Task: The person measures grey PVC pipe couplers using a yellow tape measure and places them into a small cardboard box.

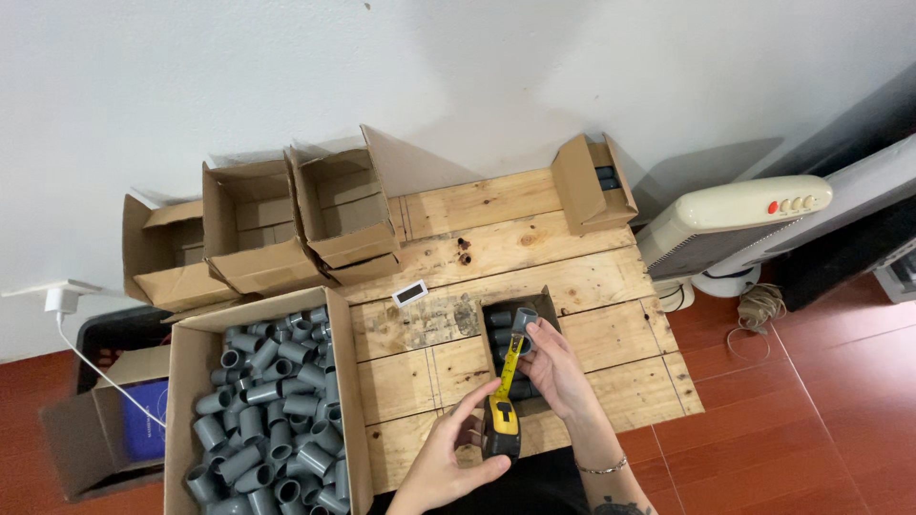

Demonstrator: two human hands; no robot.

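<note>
Over small box, right hand holding grey fitting, left hand gripping tape measure

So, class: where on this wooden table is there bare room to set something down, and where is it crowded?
Bare planks lie between the small white tag and the tipped box at the back right, and along the table's right edge. The left side is crowded: the big box of grey fittings and three empty cartons. Both hands fill the front middle.
</note>
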